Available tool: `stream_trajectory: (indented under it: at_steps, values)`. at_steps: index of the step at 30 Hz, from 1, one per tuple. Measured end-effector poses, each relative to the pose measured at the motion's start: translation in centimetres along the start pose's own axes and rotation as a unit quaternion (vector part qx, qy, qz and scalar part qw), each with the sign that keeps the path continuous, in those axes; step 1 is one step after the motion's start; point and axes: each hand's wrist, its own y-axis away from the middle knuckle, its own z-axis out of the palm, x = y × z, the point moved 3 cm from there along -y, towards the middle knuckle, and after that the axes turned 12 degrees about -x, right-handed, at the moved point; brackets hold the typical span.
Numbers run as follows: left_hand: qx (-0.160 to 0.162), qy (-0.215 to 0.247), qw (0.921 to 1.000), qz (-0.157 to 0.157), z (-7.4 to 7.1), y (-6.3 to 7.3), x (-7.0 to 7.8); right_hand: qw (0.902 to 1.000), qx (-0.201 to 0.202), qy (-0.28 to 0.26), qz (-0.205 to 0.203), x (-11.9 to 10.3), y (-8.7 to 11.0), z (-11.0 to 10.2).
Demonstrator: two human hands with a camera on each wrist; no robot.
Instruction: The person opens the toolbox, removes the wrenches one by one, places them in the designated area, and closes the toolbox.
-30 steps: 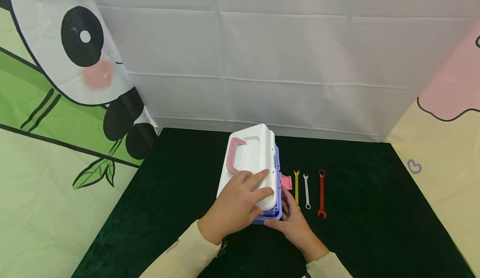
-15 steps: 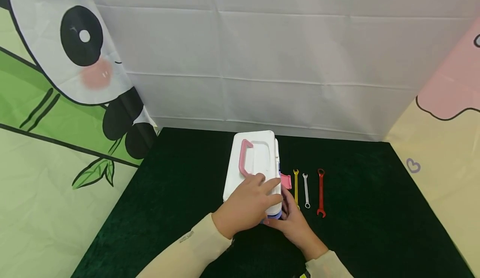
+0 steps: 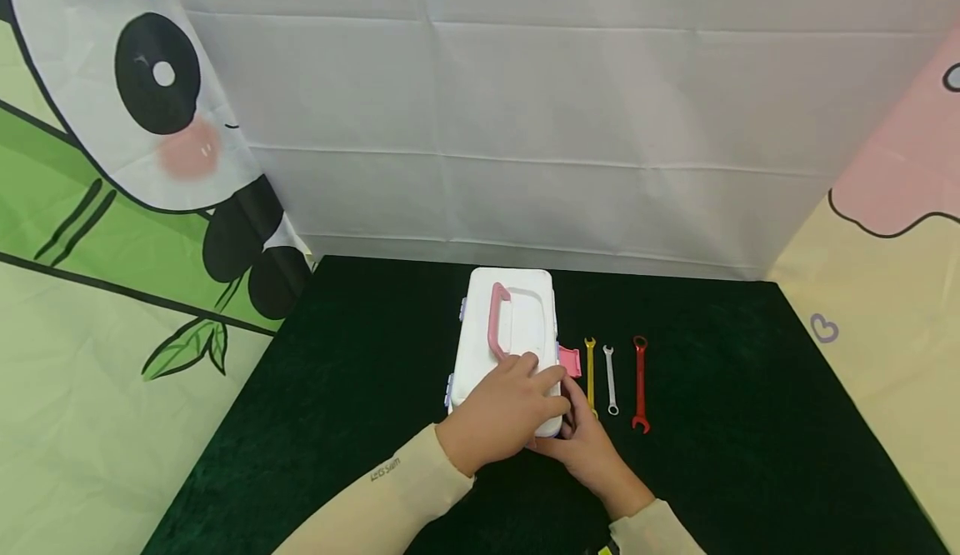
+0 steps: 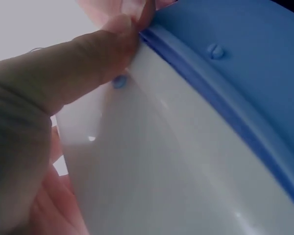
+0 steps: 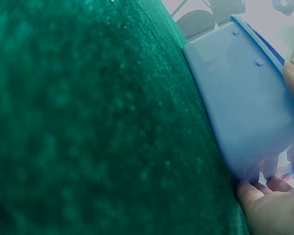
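A toolbox with a white lid, a pink handle and a blue body stands on the dark green cloth. The lid lies over the body, a narrow dark blue seam showing in the left wrist view. My left hand presses on the near part of the lid, its fingers spread towards the right edge and its thumb along the near end by the seam. Around the near right corner of the body my right hand holds the box, thumb at the near end, fingers along the side and partly hidden.
A pink latch sticks out from the box's right side. To its right lie a yellow wrench, a silver wrench and a red wrench. A white sheet hangs behind the table.
The lid, skewed and raised over the blue body a second ago, has come down and right into line with it. My left hand has moved right with it; the right hand stays at the corner.
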Motion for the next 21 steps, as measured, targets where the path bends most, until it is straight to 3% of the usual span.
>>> stream_trajectory:
  at_steps: [13, 21]
  values:
    - [-0.033, -0.001, 0.9995, 0.003, -0.78, -0.10, 0.10, 0.9998, -0.001, 0.018, 0.000, -0.18, 0.08, 0.11]
    - [-0.031, 0.003, 0.9995, 0.001, -0.44, -0.19, 0.14, 0.9995, -0.006, 0.029, -0.012, -0.30, 0.00, 0.21]
